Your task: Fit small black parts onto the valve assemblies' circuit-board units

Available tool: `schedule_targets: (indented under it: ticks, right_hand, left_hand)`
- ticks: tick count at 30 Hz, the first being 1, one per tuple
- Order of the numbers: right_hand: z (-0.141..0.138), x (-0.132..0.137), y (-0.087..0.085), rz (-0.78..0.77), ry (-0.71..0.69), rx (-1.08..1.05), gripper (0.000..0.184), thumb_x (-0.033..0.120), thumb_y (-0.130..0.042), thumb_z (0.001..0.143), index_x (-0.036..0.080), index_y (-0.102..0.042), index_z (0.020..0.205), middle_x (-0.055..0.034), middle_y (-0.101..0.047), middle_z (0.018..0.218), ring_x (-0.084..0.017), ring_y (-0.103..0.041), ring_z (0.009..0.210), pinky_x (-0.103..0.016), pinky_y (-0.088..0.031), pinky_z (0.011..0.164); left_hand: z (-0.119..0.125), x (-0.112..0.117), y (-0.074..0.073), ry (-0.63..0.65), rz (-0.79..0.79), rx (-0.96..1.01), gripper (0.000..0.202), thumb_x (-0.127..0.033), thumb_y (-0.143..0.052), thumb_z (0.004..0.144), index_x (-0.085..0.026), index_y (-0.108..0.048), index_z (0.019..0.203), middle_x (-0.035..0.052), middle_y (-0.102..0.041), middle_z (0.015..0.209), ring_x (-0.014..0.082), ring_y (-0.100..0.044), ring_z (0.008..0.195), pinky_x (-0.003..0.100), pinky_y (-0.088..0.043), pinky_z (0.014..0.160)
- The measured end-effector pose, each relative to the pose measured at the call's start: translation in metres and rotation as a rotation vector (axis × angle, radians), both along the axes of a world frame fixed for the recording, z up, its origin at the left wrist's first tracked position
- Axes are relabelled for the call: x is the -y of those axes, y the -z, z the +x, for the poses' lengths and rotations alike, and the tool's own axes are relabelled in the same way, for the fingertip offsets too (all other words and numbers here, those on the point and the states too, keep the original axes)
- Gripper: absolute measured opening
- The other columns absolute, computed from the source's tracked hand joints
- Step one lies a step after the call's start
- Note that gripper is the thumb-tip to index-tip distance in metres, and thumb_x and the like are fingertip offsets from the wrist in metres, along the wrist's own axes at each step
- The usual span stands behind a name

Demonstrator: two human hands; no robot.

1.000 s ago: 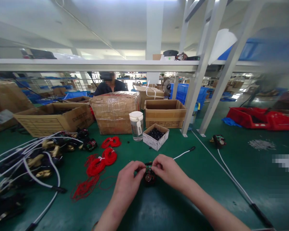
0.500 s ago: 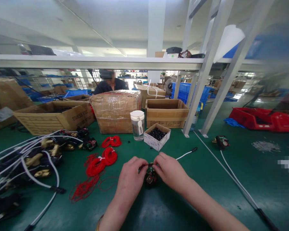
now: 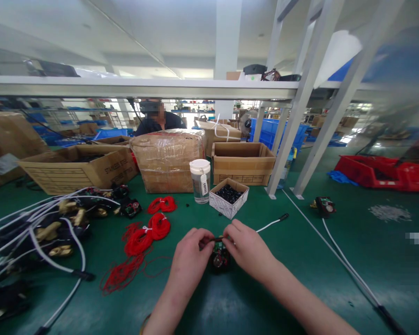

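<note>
My left hand point(image 3: 191, 255) and my right hand point(image 3: 248, 246) meet at the middle of the green table, thumbs and fingertips pinched. Between them runs a small thin dark strip point(image 3: 217, 239), its ends covered by the fingers. Directly under it lies a black housing with an exposed circuit board point(image 3: 219, 261), partly hidden by both hands. A white cable point(image 3: 268, 225) with a black end sticks out beyond my right hand. Just past the hands stands a small patterned box point(image 3: 226, 207) holding many little black parts.
Bundles of red wire point(image 3: 158, 226) and a pile of brass-fitted units with white cables point(image 3: 56, 232) lie to the left. A lidded water jar point(image 3: 200, 184), cardboard boxes point(image 3: 169, 163) and a metal shelf post point(image 3: 289, 144) stand behind. Another unit point(image 3: 324, 205) sits at right.
Both hands stay almost in place at the dark strip above the circuit board. The camera view has shifted slightly.
</note>
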State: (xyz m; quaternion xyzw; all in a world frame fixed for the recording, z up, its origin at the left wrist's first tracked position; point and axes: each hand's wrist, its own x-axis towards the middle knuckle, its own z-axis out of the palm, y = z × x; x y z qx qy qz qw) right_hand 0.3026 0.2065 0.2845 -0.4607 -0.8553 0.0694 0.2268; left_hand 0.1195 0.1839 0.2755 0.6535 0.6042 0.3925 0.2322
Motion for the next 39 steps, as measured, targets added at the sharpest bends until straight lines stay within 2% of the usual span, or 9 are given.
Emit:
schedule_targets:
  ticks: [2,6,12,16,21,26,31,36,39]
  right_hand:
    - [0.001,-0.001,0.001,-0.081,0.006,-0.132,0.004,0.017,-0.057,0.092,0.020,-0.058,0.091,-0.0013,-0.056,0.093,-0.016,-0.055,0.084,-0.030,-0.041,0.074]
    - [0.004,-0.004,0.004,-0.213,0.006,-0.298,0.008,0.013,-0.063,0.085,0.020,-0.063,0.090,0.0006,-0.056,0.087,-0.014,-0.054,0.080,-0.029,-0.041,0.073]
    - [0.007,-0.011,0.008,-0.335,0.030,-0.482,0.011,0.019,-0.057,0.090,0.019,-0.068,0.086,-0.0006,-0.063,0.084,-0.015,-0.057,0.080,-0.030,-0.043,0.075]
    - [0.004,-0.012,0.010,-0.406,0.061,-0.499,0.009,0.021,-0.060,0.087,0.018,-0.068,0.085,-0.0003,-0.062,0.080,-0.014,-0.054,0.074,-0.029,-0.041,0.069]
    - [0.003,-0.011,0.014,-0.394,0.074,-0.505,0.009,0.018,-0.059,0.084,0.018,-0.068,0.087,0.0002,-0.060,0.079,-0.013,-0.052,0.071,-0.028,-0.040,0.067]
    - [0.001,-0.011,0.012,-0.397,0.076,-0.487,0.009,0.023,-0.060,0.085,0.019,-0.068,0.086,0.0003,-0.060,0.077,-0.013,-0.052,0.070,-0.028,-0.039,0.066]
    - [-0.002,-0.013,0.014,-0.385,0.090,-0.487,0.006,0.018,-0.061,0.081,0.018,-0.066,0.084,0.0019,-0.057,0.074,-0.013,-0.049,0.068,-0.028,-0.037,0.064]
    - [0.001,-0.016,0.017,-0.488,0.032,-0.585,0.014,0.028,-0.056,0.087,0.017,-0.065,0.084,-0.0001,-0.061,0.076,-0.015,-0.054,0.073,-0.030,-0.041,0.071]
    - [0.002,-0.015,0.016,-0.518,0.028,-0.589,0.012,0.027,-0.058,0.085,0.017,-0.064,0.085,0.0005,-0.060,0.075,-0.014,-0.052,0.070,-0.029,-0.040,0.068]
  left_hand:
    - [-0.001,-0.002,0.001,0.001,-0.040,0.050,0.015,-0.025,-0.060,0.081,-0.024,-0.073,0.088,0.0011,-0.066,0.085,0.0183,-0.063,0.083,0.033,-0.046,0.080]
    - [-0.002,-0.003,0.004,0.010,-0.088,0.117,0.018,-0.028,-0.060,0.080,-0.023,-0.074,0.089,0.0028,-0.067,0.088,0.0192,-0.064,0.084,0.034,-0.047,0.081]
    - [-0.002,-0.006,0.010,0.001,-0.087,0.155,0.017,-0.031,-0.059,0.078,-0.023,-0.073,0.084,0.0021,-0.067,0.085,0.0194,-0.064,0.081,0.035,-0.048,0.080]
    - [-0.001,-0.008,0.012,0.002,-0.107,0.182,0.018,-0.033,-0.060,0.077,-0.023,-0.072,0.084,0.0025,-0.068,0.085,0.0199,-0.065,0.081,0.035,-0.049,0.080]
    - [0.000,-0.010,0.012,-0.003,-0.130,0.202,0.018,-0.032,-0.061,0.075,-0.022,-0.072,0.083,0.0035,-0.069,0.085,0.0201,-0.065,0.081,0.034,-0.049,0.079]
    - [0.000,-0.012,0.012,0.010,-0.149,0.234,0.019,-0.033,-0.061,0.074,-0.020,-0.071,0.084,0.0047,-0.070,0.086,0.0202,-0.065,0.080,0.034,-0.049,0.079]
    - [0.003,-0.012,0.010,-0.013,-0.154,0.222,0.019,-0.034,-0.060,0.073,-0.020,-0.070,0.081,0.0044,-0.068,0.084,0.0200,-0.063,0.078,0.034,-0.048,0.077]
    - [0.004,-0.011,0.010,-0.002,-0.154,0.237,0.020,-0.038,-0.060,0.074,-0.020,-0.068,0.080,0.0036,-0.067,0.081,0.0203,-0.062,0.079,0.033,-0.047,0.076]
    - [0.002,-0.010,0.011,0.025,-0.146,0.264,0.022,-0.039,-0.059,0.076,-0.020,-0.068,0.080,0.0036,-0.067,0.083,0.0205,-0.062,0.081,0.033,-0.046,0.078]
